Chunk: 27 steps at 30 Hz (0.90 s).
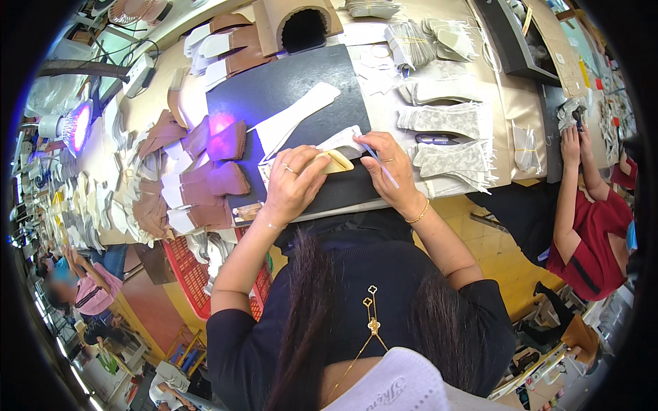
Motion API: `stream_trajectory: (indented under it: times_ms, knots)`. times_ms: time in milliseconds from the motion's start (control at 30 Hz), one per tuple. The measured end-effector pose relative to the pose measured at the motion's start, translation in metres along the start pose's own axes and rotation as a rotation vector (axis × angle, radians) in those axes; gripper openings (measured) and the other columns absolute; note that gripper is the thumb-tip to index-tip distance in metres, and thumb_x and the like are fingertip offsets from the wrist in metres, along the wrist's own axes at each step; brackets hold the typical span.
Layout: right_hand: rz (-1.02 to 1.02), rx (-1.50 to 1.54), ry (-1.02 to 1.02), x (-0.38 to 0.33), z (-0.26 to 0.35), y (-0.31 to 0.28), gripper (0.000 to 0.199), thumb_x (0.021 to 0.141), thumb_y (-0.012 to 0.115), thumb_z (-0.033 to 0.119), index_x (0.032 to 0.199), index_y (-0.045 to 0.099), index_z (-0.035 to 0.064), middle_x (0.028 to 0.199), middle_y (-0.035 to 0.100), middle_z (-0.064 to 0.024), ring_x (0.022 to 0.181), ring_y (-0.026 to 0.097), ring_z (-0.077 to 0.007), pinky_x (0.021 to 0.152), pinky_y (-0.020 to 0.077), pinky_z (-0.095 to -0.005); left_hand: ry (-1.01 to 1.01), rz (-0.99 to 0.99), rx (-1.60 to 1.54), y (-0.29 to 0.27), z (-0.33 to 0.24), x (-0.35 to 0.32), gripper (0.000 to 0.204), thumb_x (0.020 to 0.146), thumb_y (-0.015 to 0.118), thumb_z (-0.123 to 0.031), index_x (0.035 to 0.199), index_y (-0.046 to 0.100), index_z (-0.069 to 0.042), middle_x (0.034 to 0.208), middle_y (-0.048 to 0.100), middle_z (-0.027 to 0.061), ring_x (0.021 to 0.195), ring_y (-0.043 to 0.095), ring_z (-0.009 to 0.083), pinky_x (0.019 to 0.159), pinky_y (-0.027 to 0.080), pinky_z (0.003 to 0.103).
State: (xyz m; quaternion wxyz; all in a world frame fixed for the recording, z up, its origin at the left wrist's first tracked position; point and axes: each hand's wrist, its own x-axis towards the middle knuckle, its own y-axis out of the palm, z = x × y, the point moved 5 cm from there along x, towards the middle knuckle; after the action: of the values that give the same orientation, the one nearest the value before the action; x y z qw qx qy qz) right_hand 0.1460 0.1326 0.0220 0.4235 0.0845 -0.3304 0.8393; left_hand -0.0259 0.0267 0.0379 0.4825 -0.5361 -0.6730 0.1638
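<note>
Just in front of me, my left hand is closed on a folded cream piece, pinched between thumb and fingers. A grey-white patterned piece stretches from it toward my right hand. That hand is closed around a thin pale-blue stick, and its fingertips meet the patterned piece's right end. How the cream and patterned pieces join is hidden by my fingers. Beneath both hands lies a black work board. Long white cut pieces rest on it, beyond my left hand.
Brown-and-white cut pieces lie in stacks on the left, near a purple-lit lamp. Patterned stacks fill the right side. A cardboard holder stands at the back. Below the table edge is a red basket. A co-worker in red works at right.
</note>
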Motion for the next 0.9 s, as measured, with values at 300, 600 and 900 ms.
stream_trajectory:
  times_ms: [300,600,900]
  knots:
    - [-0.025,-0.025,-0.025,-0.002,0.002,0.000,0.032,0.102,0.061,0.028,0.123,0.061,0.0040,0.109,0.066,-0.0177,0.102,0.064,-0.0384,0.088,0.0516,-0.0415,-0.080,-0.073,-0.341,-0.018,0.005,-0.015,0.061,0.067,0.077,0.008,0.122,0.058,-0.010,0.108,0.062,0.0153,0.103,0.065,0.0358,0.087,0.054,0.042]
    - [-0.012,-0.032,-0.027,-0.001,0.004,-0.001,0.031,0.101,0.062,0.027,0.123,0.060,0.0035,0.112,0.065,-0.0188,0.102,0.065,-0.0377,0.088,0.0519,-0.0407,-0.309,-0.461,-0.206,-0.148,0.034,0.014,0.059,0.083,0.082,0.001,0.131,0.049,-0.003,0.118,0.059,0.0117,0.096,0.063,0.0157,0.075,0.058,0.025]
    - [-0.017,0.002,0.001,-0.001,0.008,-0.003,0.033,0.097,0.066,0.022,0.123,0.058,0.0042,0.111,0.064,-0.0182,0.101,0.062,-0.0378,0.089,0.0503,-0.0436,-0.343,0.149,0.070,-0.024,0.074,0.080,0.047,0.083,0.080,-0.016,0.126,0.062,-0.013,0.112,0.066,0.0138,0.108,0.063,0.0379,0.093,0.051,0.043]
